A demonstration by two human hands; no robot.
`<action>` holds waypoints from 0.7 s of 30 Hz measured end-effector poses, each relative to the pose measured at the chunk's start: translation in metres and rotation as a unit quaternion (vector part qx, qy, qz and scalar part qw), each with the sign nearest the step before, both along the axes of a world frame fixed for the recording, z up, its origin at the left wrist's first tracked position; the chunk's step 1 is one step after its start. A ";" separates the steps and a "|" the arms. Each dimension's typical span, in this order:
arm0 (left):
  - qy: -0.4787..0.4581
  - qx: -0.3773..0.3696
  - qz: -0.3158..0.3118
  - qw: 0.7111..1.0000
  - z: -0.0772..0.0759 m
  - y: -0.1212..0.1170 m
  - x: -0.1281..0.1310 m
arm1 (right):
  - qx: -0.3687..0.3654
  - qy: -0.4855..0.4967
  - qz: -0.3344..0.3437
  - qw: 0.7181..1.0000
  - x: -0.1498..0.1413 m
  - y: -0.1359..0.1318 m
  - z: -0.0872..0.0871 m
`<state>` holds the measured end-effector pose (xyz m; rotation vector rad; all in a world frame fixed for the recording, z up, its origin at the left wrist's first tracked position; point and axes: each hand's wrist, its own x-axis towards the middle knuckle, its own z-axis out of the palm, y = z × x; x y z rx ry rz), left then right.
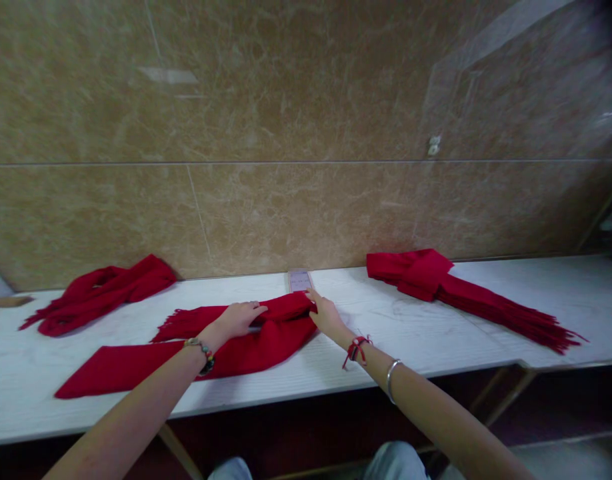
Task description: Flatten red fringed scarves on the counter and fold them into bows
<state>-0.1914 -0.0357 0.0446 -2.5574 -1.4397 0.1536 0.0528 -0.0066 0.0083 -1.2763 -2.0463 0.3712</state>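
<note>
Head view: the middle scarf (281, 343) lies on the white counter (401, 347), in front of the wearer, doubled back on itself with its fold at the right. Judged by its drape, the cloth is light, soft and limp, with little stiffness and no evident fragility; slipping seems unlikely, though layers may shift apart when lifted. Best hold is judged to be the folded right end together with the flat upper band; the loose fringe would give poor control.

Appearance: plain deep red, uniform in colour, no stain discernible. The upper band ends in fringe at the left; the lower band extends further left to a pointed corner. Shallow creases run near the fold.

The left hand (241, 318) rests palm down on the upper band, fingers extended; whether cloth is gripped cannot be determined. The right hand (327, 316) touches the fold, thumb and fingers slightly parted at its edge; a closed pinch cannot be confirmed.

Just behind the fold lies a small pale card-like item (300, 281), print illegible. Toward the wall (286, 220), a left scarf (111, 293) lies loosely bunched; a right scarf (421, 273) lies folded, its fringe pointing right.
</note>
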 end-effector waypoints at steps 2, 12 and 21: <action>-0.008 -0.001 0.008 1.000 0.000 0.000 -0.003 | -0.021 -0.012 -0.023 0.999 -0.001 -0.003 -0.006; -0.050 0.097 0.011 0.994 0.085 0.008 -0.036 | 0.056 -0.157 -0.070 0.984 0.016 -0.004 0.043; 0.013 0.247 0.039 0.968 0.153 -0.032 -0.071 | 0.067 -0.206 -0.243 0.945 0.084 0.021 0.100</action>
